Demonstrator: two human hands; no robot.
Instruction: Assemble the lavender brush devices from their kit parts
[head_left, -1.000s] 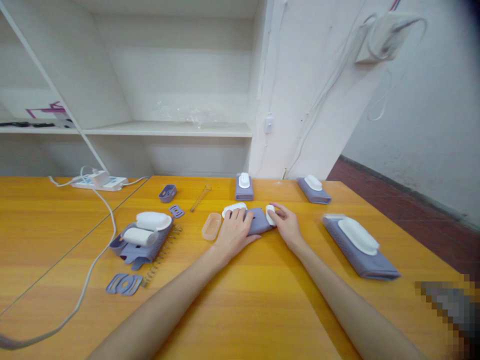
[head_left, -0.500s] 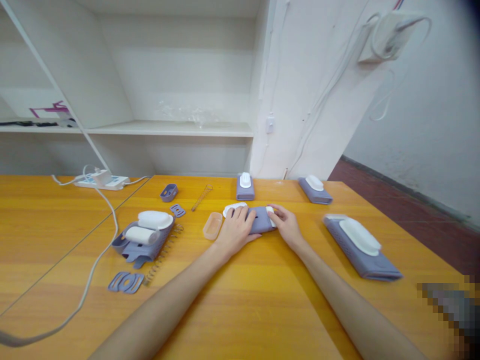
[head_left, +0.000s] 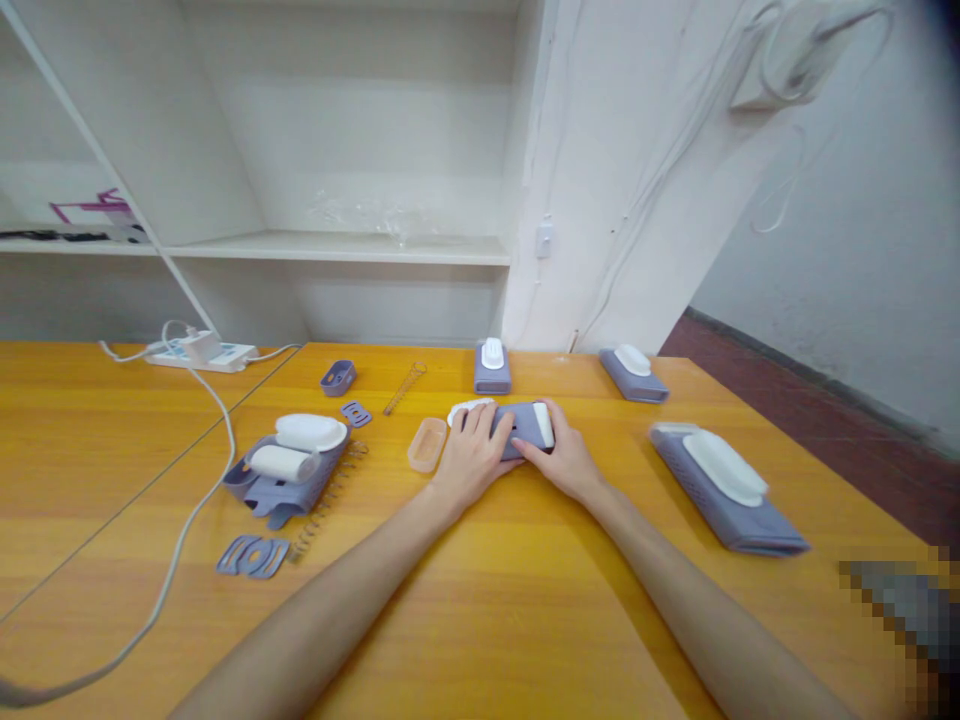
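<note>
On the wooden table [head_left: 510, 600], both hands [head_left: 472, 450] [head_left: 565, 455] grasp a white-ended purple case [head_left: 526, 421].

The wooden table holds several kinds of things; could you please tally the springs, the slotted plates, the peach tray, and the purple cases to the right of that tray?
Springs: 2
Slotted plates: 2
Peach tray: 1
Purple cases, the held one included: 4
Total: 9

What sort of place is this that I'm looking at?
Probably a small workroom or assembly area: the wooden table holds coiled springs and purple-grey cases, with a white power strip towards its back and open shelving behind.
</note>
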